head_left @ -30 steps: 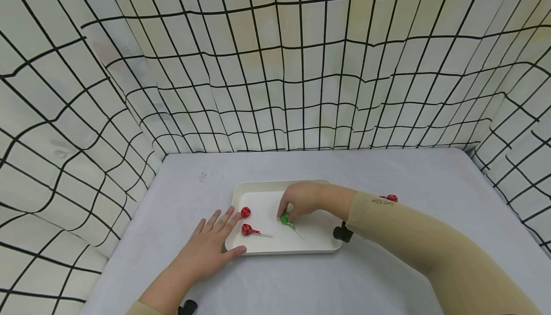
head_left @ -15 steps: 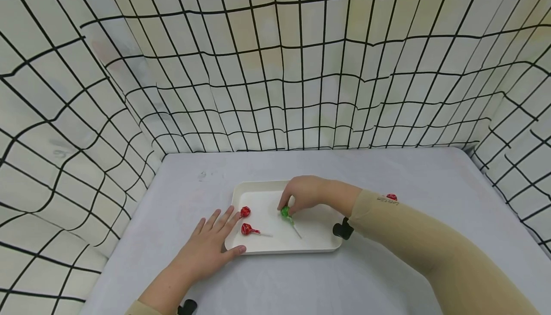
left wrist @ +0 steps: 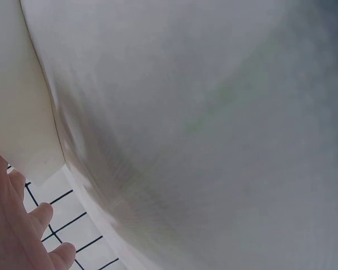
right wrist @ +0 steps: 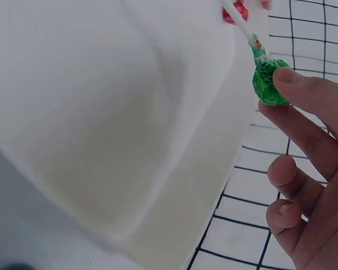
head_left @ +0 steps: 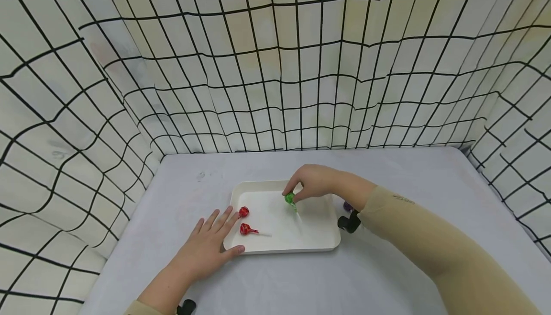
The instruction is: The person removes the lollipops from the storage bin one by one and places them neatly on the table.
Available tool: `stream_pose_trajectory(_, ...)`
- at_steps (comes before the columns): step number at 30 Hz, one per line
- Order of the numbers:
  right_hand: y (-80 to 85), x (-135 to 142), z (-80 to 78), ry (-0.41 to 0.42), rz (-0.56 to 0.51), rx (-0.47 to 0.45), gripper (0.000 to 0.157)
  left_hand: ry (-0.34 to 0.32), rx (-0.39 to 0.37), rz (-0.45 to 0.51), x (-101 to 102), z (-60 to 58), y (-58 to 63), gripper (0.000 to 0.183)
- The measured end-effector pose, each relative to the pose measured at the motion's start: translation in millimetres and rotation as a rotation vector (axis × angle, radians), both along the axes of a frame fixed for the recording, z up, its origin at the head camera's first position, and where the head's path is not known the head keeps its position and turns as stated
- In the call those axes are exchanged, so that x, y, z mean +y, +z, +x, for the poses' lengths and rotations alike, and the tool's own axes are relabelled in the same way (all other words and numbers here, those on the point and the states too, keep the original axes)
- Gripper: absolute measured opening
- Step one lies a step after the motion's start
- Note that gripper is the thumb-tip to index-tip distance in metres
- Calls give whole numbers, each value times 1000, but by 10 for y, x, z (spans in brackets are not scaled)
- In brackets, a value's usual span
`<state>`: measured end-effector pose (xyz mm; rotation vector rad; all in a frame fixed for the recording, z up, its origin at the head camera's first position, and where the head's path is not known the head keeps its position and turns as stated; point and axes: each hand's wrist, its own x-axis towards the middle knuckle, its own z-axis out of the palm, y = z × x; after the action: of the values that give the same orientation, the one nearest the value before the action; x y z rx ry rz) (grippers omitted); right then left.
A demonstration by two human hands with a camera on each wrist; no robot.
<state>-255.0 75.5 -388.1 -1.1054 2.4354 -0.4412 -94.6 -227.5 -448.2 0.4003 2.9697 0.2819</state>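
My right hand (head_left: pixel 317 181) pinches a green-wrapped lollipop (right wrist: pixel 270 81) by its candy head, between thumb and index finger. Its white stick points down over the white tray (head_left: pixel 310 245) in the head view. The left hand (head_left: pixel 211 243) lies with fingers spread at the tray's left edge, thumb by the near-left corner. Two red-wrapped lollipops are in the tray's left part: one red lollipop (head_left: pixel 245 229) with its stick to the right, and another red lollipop (head_left: pixel 244 211) close to the left fingertips. In the left wrist view, the left fingers (left wrist: pixel 42 216) show at the lower left.
A dark purple round thing (head_left: pixel 347 206) sits on the white-covered table (head_left: pixel 206 171) just right of the tray, partly behind the right wrist's camera (head_left: pixel 349 222). White walls with a black grid (head_left: pixel 301 66) enclose the table at the back and sides.
My right hand has lifted the green lollipop and moved it back and slightly right. The purple thing has come into sight, and the red candy beyond the sleeve is now hidden. The left hand stays.
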Motion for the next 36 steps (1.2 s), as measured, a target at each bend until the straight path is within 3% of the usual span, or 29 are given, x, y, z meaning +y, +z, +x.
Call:
stream_pose_trajectory(17,118,804,-29,-211,-93,6,30,2,-3,-30,27,-45,0,92)
stream_pose_trajectory(36,-114,1985,92,-407,-31,-24,31,10,14,-17,30,-29,-41,91)
